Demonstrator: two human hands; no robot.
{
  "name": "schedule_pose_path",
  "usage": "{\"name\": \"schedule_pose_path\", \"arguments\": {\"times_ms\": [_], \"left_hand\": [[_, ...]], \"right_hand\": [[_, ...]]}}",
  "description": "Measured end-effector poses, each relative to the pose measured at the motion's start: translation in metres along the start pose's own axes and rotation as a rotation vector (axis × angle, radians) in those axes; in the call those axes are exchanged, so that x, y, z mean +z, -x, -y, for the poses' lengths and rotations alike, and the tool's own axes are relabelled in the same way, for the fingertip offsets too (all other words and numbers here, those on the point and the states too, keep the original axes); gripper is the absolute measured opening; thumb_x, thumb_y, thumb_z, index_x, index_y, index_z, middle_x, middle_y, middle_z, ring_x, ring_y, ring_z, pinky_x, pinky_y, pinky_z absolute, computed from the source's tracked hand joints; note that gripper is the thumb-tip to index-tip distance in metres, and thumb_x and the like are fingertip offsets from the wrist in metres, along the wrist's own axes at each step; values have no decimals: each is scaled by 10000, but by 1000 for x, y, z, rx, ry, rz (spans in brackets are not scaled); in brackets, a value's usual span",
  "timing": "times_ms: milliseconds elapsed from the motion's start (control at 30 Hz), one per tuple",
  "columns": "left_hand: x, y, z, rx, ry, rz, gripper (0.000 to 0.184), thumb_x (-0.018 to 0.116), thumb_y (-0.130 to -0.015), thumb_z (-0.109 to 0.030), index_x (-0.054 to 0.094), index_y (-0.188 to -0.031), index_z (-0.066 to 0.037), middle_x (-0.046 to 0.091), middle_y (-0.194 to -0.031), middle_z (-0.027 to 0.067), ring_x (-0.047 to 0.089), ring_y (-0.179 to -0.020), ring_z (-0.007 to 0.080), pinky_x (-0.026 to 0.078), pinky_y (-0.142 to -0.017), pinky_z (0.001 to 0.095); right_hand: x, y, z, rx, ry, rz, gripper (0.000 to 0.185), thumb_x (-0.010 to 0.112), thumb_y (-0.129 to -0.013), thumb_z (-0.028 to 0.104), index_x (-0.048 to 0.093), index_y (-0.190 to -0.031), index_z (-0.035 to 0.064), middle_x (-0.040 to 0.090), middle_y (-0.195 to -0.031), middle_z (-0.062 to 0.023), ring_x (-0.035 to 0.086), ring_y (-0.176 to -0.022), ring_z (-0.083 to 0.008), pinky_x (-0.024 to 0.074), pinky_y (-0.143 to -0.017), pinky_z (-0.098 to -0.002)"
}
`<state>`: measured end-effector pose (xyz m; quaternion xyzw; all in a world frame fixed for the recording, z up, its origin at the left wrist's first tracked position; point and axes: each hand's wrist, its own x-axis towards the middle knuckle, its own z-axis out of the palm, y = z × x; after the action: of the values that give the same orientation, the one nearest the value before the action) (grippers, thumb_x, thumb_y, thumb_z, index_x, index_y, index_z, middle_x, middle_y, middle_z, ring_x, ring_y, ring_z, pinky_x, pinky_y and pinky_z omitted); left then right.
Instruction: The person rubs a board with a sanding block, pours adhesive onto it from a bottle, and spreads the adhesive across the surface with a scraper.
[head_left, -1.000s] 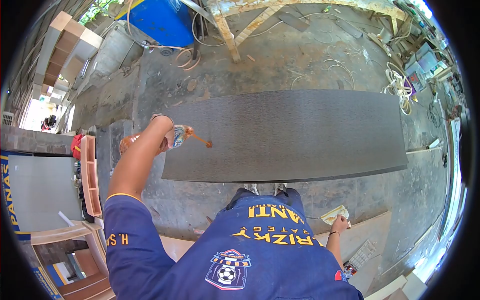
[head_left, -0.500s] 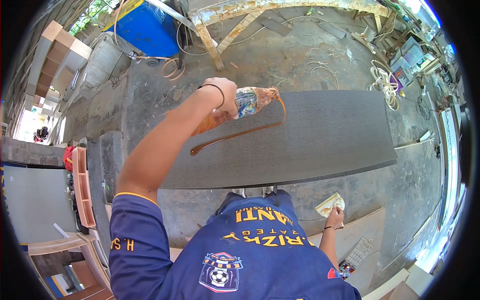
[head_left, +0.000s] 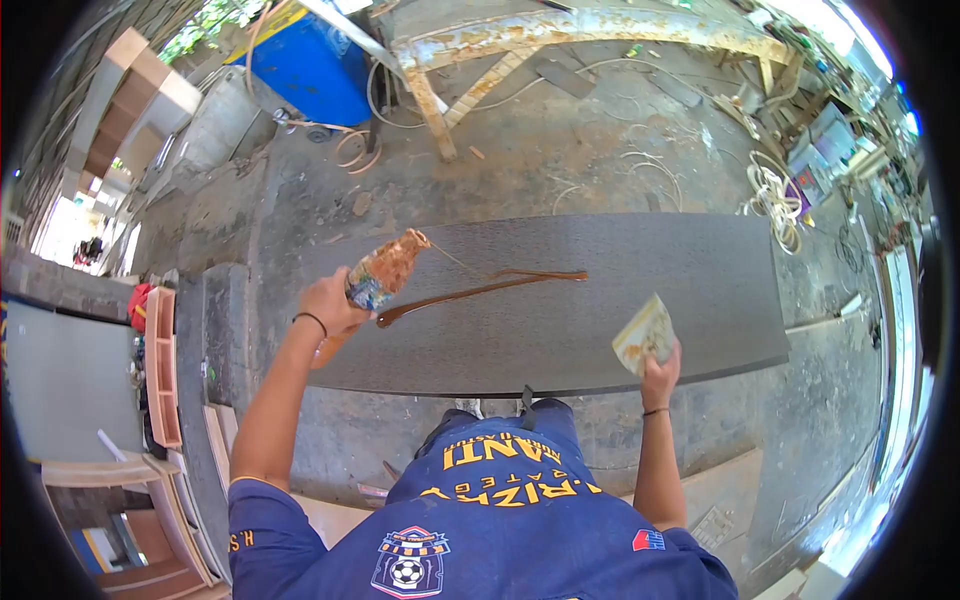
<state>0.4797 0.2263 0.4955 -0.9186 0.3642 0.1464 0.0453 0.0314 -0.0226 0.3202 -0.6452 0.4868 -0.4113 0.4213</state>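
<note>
My left hand (head_left: pixel 332 303) is wrapped round a glue-smeared plastic bottle (head_left: pixel 388 270), its caked neck tilted up to the right. From the mouth a thin strand of glue sags to the panel. A glossy brown bead of glue (head_left: pixel 470 291) lies on the dark, wood-grained panel (head_left: pixel 690 260), doubling back at its right end. My right hand (head_left: pixel 660 369) grips a pale, stained flat spreader (head_left: pixel 643 335), held above the panel's front right part.
A rusty, paint-splashed trestle (head_left: pixel 600 30) and a blue bin (head_left: pixel 318 70) stand beyond the panel. Coiled pale strips (head_left: pixel 775 195) lie by its far right corner. Boards and a wooden shelf frame (head_left: pixel 160 365) are on the left.
The bottle has swung left and its neck has tipped up; the pouring stream has thinned to a strand. My right hand has brought the spreader forward over the panel. The glue bead has doubled back.
</note>
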Motion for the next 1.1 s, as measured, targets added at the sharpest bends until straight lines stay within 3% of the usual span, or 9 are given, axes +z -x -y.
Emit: {"name": "schedule_pose_path", "arguments": {"times_ms": [67,267,533,667,733,833,933,1000,1100], "left_hand": [[7,20,2,-34,54,-12,662,814,-556,-440,539,-1033,-71,668,-913,182,634,-887,380,503,-759,441],[19,64,-20,-128,229,-98,686,831,-574,-391,544,-1107,-69,669,-937,188,642,-891,362,509,-760,431],[64,102,9,-256,626,-363,698,830,-618,-380,525,-1142,-35,671,-982,162,654,-912,319,515,-782,399],[99,128,41,-306,907,-578,712,833,-630,-327,511,-1175,-2,668,-992,141,658,-912,276,516,-796,377],[121,147,58,-381,1035,-664,686,835,-657,-263,498,-1184,19,622,-1088,98,610,-968,182,488,-862,330],[192,173,96,-515,998,-872,718,842,-646,-243,478,-1208,17,597,-1131,103,589,-1005,184,469,-896,327],[247,201,128,-748,1041,-972,729,843,-642,-208,462,-1221,20,569,-1172,116,570,-1036,201,453,-920,333],[302,217,155,-995,1073,-1048,778,833,-641,-173,408,-1259,34,531,-1221,136,551,-1075,208,445,-950,344],[379,234,194,-1197,1136,-1210,888,838,-608,-147,331,-1319,14,493,-1273,149,538,-1114,225,433,-989,342]], "right_hand": [[42,-25,19,-26,-62,235,346,542,-770,-53,577,-1110,1,589,-1025,-129,576,-984,-266,437,-886,-321],[176,-37,175,-615,-207,648,366,524,-789,-69,629,-1114,63,597,-1121,-136,569,-1028,-302,463,-890,-366],[227,-20,169,-801,-47,881,400,480,-794,-59,628,-1130,99,617,-1099,-110,557,-1038,-304,471,-878,-389],[230,-7,130,-537,76,951,382,499,-791,-26,602,-1141,90,617,-1105,-144,569,-1005,-371,469,-859,-425],[231,0,120,-371,120,941,377,509,-791,-14,593,-1144,86,620,-1091,-167,573,-984,-400,467,-850,-439],[236,9,112,-145,107,769,377,523,-797,7,576,-1164,77,631,-1029,-211,587,-958,-425,466,-836,-436],[245,19,89,-195,48,509,364,547,-804,18,577,-1165,60,647,-990,-186,638,-903,-339,481,-801,-393],[250,17,43,314,31,694,359,571,-810,34,574,-1168,34,629,-1018,-122,636,-862,-199,497,-736,-318],[263,47,27,470,-150,549,293,555,-856,47,579,-1146,15,601,-1003,-75,591,-875,-125,507,-691,-247]]}}
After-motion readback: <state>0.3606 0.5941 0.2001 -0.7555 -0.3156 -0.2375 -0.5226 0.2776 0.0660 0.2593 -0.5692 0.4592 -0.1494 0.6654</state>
